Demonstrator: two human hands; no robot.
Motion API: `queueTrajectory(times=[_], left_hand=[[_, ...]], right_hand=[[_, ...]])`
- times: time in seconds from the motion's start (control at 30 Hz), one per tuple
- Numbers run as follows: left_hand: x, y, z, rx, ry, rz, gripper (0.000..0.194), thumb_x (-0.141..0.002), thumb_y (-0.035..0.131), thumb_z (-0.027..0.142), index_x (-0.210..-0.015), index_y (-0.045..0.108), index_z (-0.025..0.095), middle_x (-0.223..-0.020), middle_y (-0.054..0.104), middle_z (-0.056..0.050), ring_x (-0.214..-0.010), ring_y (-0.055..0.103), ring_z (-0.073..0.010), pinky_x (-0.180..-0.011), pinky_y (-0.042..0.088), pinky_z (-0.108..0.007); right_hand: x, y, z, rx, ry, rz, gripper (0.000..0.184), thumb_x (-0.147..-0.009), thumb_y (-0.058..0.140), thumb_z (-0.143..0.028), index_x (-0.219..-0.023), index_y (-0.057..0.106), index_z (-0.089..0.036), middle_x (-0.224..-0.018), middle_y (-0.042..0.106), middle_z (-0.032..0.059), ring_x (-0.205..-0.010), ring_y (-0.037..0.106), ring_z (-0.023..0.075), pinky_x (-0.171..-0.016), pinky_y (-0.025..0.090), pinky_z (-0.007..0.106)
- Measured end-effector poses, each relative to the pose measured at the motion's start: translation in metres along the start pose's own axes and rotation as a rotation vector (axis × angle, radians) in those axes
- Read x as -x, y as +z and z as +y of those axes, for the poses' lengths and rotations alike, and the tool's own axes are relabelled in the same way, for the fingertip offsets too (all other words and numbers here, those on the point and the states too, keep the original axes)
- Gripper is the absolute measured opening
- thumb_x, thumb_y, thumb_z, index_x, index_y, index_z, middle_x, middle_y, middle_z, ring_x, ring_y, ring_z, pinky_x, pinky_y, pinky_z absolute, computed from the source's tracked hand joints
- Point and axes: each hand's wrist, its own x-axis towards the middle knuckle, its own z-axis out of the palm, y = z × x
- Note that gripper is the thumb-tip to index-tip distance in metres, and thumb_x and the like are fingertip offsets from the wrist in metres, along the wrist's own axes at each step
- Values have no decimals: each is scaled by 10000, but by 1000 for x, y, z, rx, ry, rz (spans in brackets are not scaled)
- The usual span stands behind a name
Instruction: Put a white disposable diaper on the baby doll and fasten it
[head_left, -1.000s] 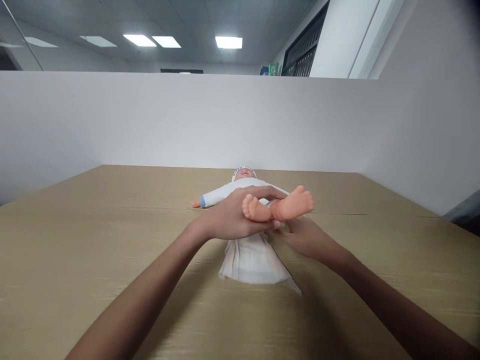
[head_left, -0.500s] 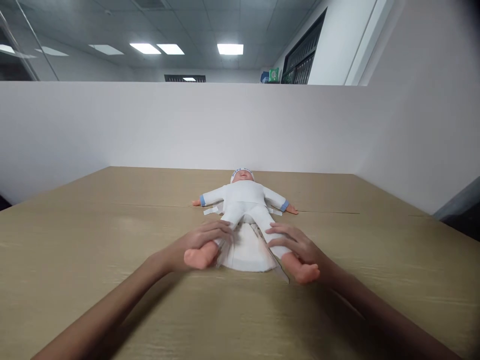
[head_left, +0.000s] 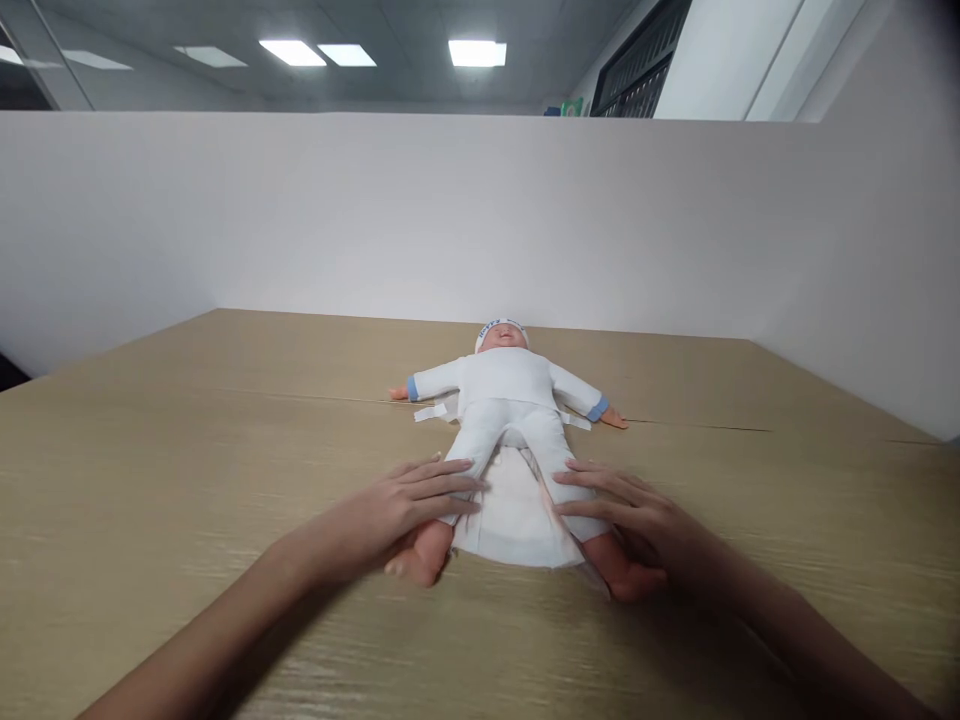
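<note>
A baby doll [head_left: 505, 378] in a white outfit with blue cuffs lies on its back, arms spread and head toward the far wall. Under its hips and between its legs is an open white diaper [head_left: 517, 520], its tabs showing at both sides of the waist. My left hand [head_left: 405, 505] rests on the doll's lower leg at the left, fingers stretched across it. On the other lower leg lies my right hand [head_left: 630, 505], its fingers extended over the white trouser. Both thumbs are largely hidden. The doll's bare feet point toward me.
A wood-grained table [head_left: 225, 450] with a seam across it carries the doll. Behind it stands a white partition [head_left: 390, 210], with another white wall [head_left: 862, 260] to the right.
The view has tilted down and come nearer. The doll's feet have turned and lowered toward the table, and the legs lie closer to the diaper. Both hands stay on the legs.
</note>
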Motion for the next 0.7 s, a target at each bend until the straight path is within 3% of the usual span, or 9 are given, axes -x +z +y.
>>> queueTrajectory(times=[0.13,0.23,0.3,0.37,0.43,0.53,0.6,0.7], left_hand=[[-2,0,17,101,-169,49,498,-1128,484,243,-1607,510,377,-1682,559,-5,-1633,425,-265,-1333,400,-532],[-10,9,33,102,-271,110,505,-1069,654,456,-1545,540,332,-1650,578,-68,-1607,447,-321,-1287,452,-547],[-16,21,40,28,-308,151,535,-989,755,415,-1470,567,276,-1599,600,-112,-1586,450,-347,-1261,471,-551],[-23,34,42,-85,-341,180,474,-945,745,256,-1392,589,234,-1518,631,-139,-1534,477,-367,-1227,485,-563],[-29,44,43,-205,-379,186,386,-927,692,159,-1303,620,211,-1436,660,-154,-1443,520,-399,-1168,503,-598],[-35,45,42,-313,-411,190,178,-992,627,201,-1167,659,210,-1330,694,-157,-1268,575,-422,-1043,522,-632],[-38,37,42,-278,-414,220,119,-1057,562,274,-1089,664,222,-1251,713,-136,-1168,588,-392,-996,520,-605],[-45,15,35,-92,-394,313,228,-1111,476,360,-1048,663,245,-1139,730,-87,-1094,588,-335,-977,512,-523]], right_hand=[[-1,-12,-5,-185,75,-35,531,-1135,387,-166,-1514,662,-415,-1701,543,9,-1620,447,250,-1278,481,477],[-6,-17,-26,-188,148,-21,394,-1141,460,-296,-1454,694,-346,-1676,570,47,-1598,481,277,-1284,474,505],[-10,-12,-44,-87,168,23,410,-1072,634,-452,-1446,676,-290,-1661,577,103,-1569,509,334,-1286,463,561],[-14,2,-59,59,147,103,611,-976,751,-540,-1503,623,-258,-1627,598,147,-1539,532,386,-1285,446,620],[-17,19,-69,192,138,186,682,-969,753,-463,-1582,552,-242,-1587,627,159,-1520,543,400,-1268,460,629],[-24,37,-75,330,178,267,623,-967,626,-166,-1581,552,-238,-1516,679,145,-1472,584,368,-1192,533,548],[-31,38,-74,370,189,296,561,-939,554,-70,-1468,641,-235,-1414,732,141,-1351,659,350,-1080,581,500],[-47,20,-66,303,263,293,318,-1006,510,-127,-1203,727,-252,-1136,782,108,-1014,720,303,-820,579,429]])
